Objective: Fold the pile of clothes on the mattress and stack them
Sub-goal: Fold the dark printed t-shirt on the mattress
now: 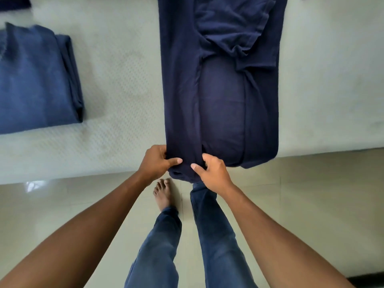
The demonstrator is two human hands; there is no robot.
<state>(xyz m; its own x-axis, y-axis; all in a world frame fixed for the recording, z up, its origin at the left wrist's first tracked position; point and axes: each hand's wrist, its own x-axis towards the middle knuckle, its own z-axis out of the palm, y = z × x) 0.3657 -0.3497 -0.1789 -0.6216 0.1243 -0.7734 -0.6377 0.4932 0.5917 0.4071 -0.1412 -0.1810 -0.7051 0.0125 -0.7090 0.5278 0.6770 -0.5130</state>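
A dark navy shirt (220,96) lies lengthwise on the white mattress (124,80), its sides folded inward and a sleeve bunched near the top. Its bottom hem hangs over the mattress's near edge. My left hand (155,161) pinches the hem's left corner. My right hand (212,171) grips the hem just to the right of it. The two hands are close together on the left part of the hem. A folded blue garment (37,80) rests on the mattress at the left.
A dark item (14,3) shows at the top left corner. Below the mattress edge is a glossy tiled floor (311,204), with my legs in blue jeans (216,235) and a bare foot (163,194) near the bed.
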